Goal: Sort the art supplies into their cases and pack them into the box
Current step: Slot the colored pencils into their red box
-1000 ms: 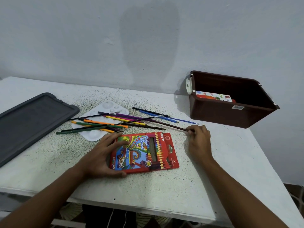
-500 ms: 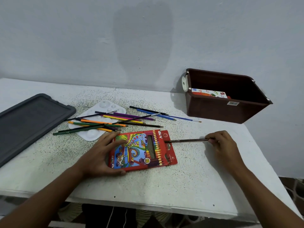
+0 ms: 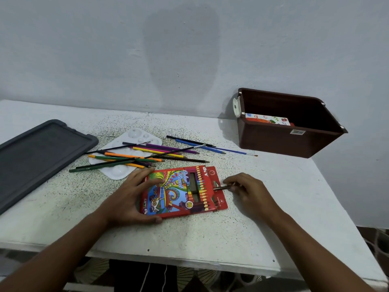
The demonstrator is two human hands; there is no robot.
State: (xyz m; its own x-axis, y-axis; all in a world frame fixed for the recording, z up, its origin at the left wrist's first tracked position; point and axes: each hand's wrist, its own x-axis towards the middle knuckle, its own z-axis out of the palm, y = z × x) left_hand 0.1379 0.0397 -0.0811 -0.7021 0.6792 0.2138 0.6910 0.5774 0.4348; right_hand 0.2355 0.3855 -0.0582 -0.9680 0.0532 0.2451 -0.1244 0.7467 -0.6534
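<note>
A second ago the right hand point(image 3: 249, 191) was up by the loose pile, fingers on a dark brown pencil point(image 3: 222, 188); half a second ago that pencil lay level with its tip at the open end of the red pencil case point(image 3: 183, 191). Now most of its length has gone in, and only a short stub shows between the case's right edge and the fingertips pinching it. The left hand point(image 3: 130, 197) has not shifted in that time: it lies over the case's left end, thumb along the near edge and fingers spread on the cover, pinning it flat on the desk point(image 3: 284, 207). So one more pencil is nearly home, I would say, needing just a last push. Plenty is left, though. The other coloured pencils point(image 3: 134, 158) are in a heap across the white palette point(image 3: 120, 174), just behind the case, and a few thin brushes point(image 3: 210, 146) lie near them, toward the brown box point(image 3: 273, 142). That box stands at the far right against the wall, with one printed carton point(image 3: 266, 119) already inside. A grey lid point(image 3: 37, 152) lies at the left of the desk. By my reckoning the sorting is early yet, and the case cannot go into the box until the heap is cleared.
</note>
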